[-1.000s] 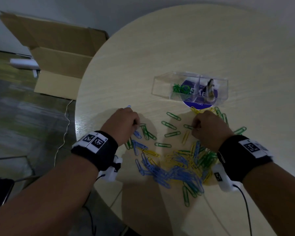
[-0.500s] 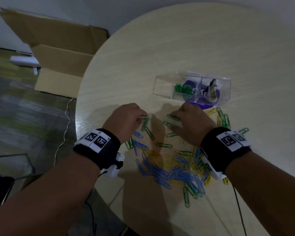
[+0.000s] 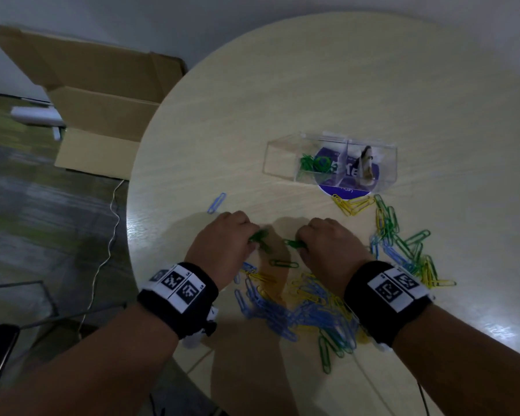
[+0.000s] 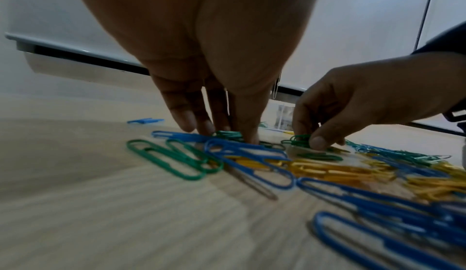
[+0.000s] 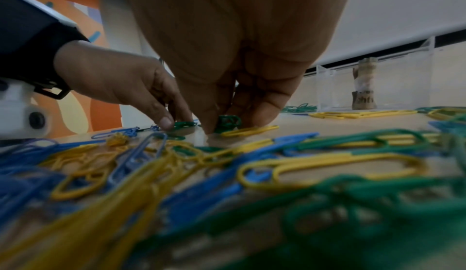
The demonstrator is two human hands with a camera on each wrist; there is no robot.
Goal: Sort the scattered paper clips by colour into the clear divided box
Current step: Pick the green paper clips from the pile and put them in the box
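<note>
Blue, yellow and green paper clips (image 3: 297,307) lie in a heap on the round table, near my wrists. My left hand (image 3: 251,235) pinches a bunch of green clips (image 4: 228,134) against the tabletop. My right hand (image 3: 300,241), a short way to the right, pinches another bunch of green clips (image 5: 227,122). One green clip (image 3: 283,263) lies loose between the hands. The clear divided box (image 3: 279,157) stands beyond them, with green clips (image 3: 312,163) in its left compartment. The fingertips are hidden in the head view.
A bunch of yellow clips (image 3: 353,204) lies just in front of the box, and a lone blue clip (image 3: 216,202) lies left of my left hand. A small brownish object (image 5: 363,87) stands in the box's right compartment. A cardboard box (image 3: 102,115) sits on the floor beyond the table's left edge.
My right hand has moved left toward the left hand. The green clips that lay scattered between the hands are now bunched under the fingers of both hands.
</note>
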